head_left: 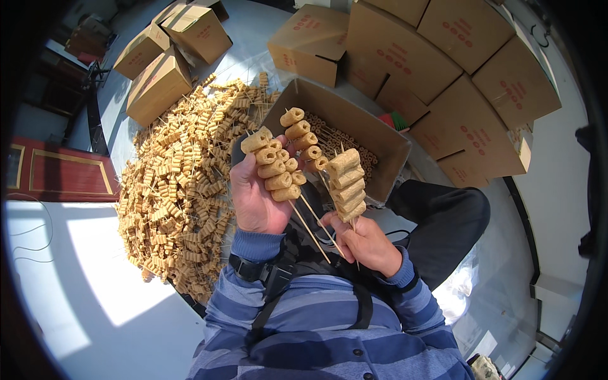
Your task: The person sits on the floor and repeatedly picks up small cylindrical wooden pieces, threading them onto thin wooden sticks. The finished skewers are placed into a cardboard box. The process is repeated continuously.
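Head view: holding skewered rolls point(272, 168) up beside the open carton point(362, 116).
Clasping some around the rolls in the left grip point(261, 201), pinching others low in the right grip point(368, 244); could crack rolls by squeezing hard, or drop some by pinching loosely.

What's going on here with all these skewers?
Someone's left hand holds a few tan skewers, and their right hand holds another bunch beside them. Just ahead, an open box has more skewers inside. A big pile lies to the left, and cartons are stacked beyond the box.
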`<state>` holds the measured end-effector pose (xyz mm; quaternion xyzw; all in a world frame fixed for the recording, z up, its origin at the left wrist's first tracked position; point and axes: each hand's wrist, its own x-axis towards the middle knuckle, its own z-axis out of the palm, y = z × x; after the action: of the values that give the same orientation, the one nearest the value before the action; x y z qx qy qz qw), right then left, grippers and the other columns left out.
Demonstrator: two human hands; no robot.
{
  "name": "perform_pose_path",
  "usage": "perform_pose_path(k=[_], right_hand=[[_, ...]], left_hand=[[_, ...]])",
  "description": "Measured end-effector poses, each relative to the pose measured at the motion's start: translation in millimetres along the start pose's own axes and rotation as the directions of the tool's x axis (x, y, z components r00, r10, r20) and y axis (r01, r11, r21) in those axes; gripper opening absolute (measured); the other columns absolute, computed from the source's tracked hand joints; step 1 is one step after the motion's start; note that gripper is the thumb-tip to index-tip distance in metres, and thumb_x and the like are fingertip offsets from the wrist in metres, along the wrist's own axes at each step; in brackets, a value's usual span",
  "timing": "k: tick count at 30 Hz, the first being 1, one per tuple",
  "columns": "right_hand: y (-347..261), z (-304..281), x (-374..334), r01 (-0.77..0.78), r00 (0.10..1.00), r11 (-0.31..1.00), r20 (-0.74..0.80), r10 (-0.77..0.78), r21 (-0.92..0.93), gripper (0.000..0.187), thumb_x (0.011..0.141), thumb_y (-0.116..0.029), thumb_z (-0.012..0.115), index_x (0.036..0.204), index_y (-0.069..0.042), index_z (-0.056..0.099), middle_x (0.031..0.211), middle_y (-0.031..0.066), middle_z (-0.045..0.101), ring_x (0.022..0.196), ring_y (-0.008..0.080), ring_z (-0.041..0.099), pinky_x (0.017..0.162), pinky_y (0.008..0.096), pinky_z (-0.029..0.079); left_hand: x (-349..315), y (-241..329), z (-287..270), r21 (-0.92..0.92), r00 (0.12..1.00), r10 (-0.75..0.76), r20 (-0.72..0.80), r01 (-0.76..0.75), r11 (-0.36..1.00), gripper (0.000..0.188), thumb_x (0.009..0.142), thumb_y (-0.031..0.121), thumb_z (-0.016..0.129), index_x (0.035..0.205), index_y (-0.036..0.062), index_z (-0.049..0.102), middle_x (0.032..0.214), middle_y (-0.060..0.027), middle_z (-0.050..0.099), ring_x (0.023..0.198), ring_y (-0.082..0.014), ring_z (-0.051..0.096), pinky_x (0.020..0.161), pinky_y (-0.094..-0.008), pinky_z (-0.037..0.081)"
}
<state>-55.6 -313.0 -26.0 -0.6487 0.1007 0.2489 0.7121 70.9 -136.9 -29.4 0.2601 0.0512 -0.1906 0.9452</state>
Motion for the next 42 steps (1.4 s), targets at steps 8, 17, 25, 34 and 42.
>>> perform_pose_path(k=[8,17,25,34,42], right_hand=[[13.2,2.9,-1.7,-0.042,0.981,0.991,0.192,0.017,0.130,0.039,0.110,-0.034,0.039,0.127,-0.003,0.057,0.058,-0.0031,0.045,0.049,0.0059,0.043,0.048,0.0231,0.037],[8.7,1.0,-1.6,-0.095,0.981,0.981,0.181,0.064,0.167,0.041,0.111,-0.040,0.038,0.122,-0.003,0.052,0.068,-0.0018,0.049,0.052,0.0057,0.044,0.048,0.0216,0.036],[10.2,-30.4,8.3,-0.152,0.973,0.783,0.232,0.010,0.603,0.038,0.112,-0.032,0.029,0.114,-0.001,0.052,0.059,0.0016,0.046,0.044,0.0099,0.039,0.044,0.0223,0.036],[17.8,-25.9,28.9,-0.382,0.790,0.613,0.589,-0.173,0.692,0.043,0.111,-0.026,0.021,0.103,0.001,0.053,0.051,0.0017,0.041,0.036,0.0104,0.033,0.035,0.0235,0.029],[24.5,-27.9,28.9,-0.537,0.700,0.590,0.708,-0.087,0.603,0.046,0.111,-0.032,0.022,0.099,0.000,0.052,0.049,0.0044,0.038,0.036,0.0136,0.034,0.033,0.0260,0.030]], left_hand=[[-0.5,-3.1,2.3,-0.048,0.997,-0.049,0.056,0.052,0.997,0.066,0.097,0.043,0.053,0.144,-0.0013,0.043,0.144,-0.0219,0.051,0.133,-0.0382,0.051,0.112,-0.0540,0.043],[5.9,14.8,-19.8,0.040,0.999,-0.028,0.046,0.026,0.999,0.062,0.098,0.041,0.050,0.142,-0.0024,0.044,0.126,-0.0222,0.060,0.113,-0.0359,0.062,0.098,-0.0494,0.053],[-0.6,14.8,-25.4,-0.030,0.984,-0.124,0.128,0.129,0.991,0.085,0.088,0.042,0.061,0.149,-0.0096,0.032,0.119,-0.0171,0.055,0.109,-0.0299,0.057,0.095,-0.0436,0.051],[-19.1,-29.7,-12.6,-0.168,0.960,-0.248,0.127,0.267,0.949,0.075,0.087,0.036,0.055,0.149,-0.0042,0.039,0.150,-0.0222,0.046,0.136,-0.0368,0.049,0.117,-0.0504,0.036],[-22.5,-38.6,-32.4,-0.102,0.923,-0.329,0.199,0.354,0.930,0.085,0.085,0.048,0.062,0.148,-0.0052,0.040,0.145,-0.0306,0.048,0.130,-0.0448,0.052,0.112,-0.0546,0.043]])
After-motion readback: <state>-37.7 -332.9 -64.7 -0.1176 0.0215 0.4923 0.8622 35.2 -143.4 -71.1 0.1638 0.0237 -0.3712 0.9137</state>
